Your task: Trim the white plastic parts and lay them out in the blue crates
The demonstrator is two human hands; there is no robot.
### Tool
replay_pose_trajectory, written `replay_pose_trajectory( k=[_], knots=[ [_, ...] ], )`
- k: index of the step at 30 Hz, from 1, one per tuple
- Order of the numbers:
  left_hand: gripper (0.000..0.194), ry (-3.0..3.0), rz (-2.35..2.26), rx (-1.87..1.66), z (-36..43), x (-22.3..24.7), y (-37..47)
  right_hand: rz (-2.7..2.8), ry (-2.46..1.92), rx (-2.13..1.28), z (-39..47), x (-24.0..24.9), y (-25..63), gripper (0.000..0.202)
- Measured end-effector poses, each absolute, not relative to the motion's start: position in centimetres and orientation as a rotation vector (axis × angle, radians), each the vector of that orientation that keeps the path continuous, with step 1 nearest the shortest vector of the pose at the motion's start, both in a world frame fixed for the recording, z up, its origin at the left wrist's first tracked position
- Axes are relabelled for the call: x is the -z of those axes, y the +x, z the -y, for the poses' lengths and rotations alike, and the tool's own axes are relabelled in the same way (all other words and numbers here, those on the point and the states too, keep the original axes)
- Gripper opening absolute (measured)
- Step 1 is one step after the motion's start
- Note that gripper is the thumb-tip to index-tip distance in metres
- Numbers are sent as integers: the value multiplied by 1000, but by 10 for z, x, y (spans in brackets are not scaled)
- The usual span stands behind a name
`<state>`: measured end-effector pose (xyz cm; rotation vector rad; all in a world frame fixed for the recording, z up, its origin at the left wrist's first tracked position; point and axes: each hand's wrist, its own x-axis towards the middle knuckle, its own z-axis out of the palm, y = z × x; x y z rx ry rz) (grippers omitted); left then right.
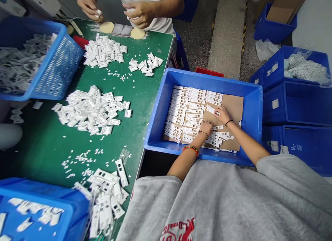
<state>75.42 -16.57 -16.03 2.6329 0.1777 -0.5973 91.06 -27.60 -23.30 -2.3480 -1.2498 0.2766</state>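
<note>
Inside a blue plastic bin (pixel 158 120), flat white plastic strips with small windows (pixel 178 111) lie in overlapping columns on a brown cardboard sheet (pixel 232 108). My right hand (pixel 223 114) is closed on the end of one white plastic strip (pixel 210 109) at the third column. Just to the left and nearer me, my left hand (pixel 206 127) rests among the strips with its fingers curled down; what is under its fingertips is hidden. Looser strips (pixel 216 139) lie at angles beside my left wrist.
Left of the bin, a green table (pixel 140 95) carries piles of small white plastic pieces (pixel 90 108) and longer white strips (pixel 106 199). A blue basket (pixel 59 54) holds more pieces. Across the table, a co-worker's hands (pixel 141 13) hold white pieces. Blue bins (pixel 306 102) stand stacked at right.
</note>
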Motion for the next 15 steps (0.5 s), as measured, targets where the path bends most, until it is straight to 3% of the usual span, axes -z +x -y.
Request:
replay_pose_trajectory(
  k=[15],
  knots=[
    [28,2677,-218,598,164,167,751,1097,-2407,-137,281,242,911,29]
  ],
)
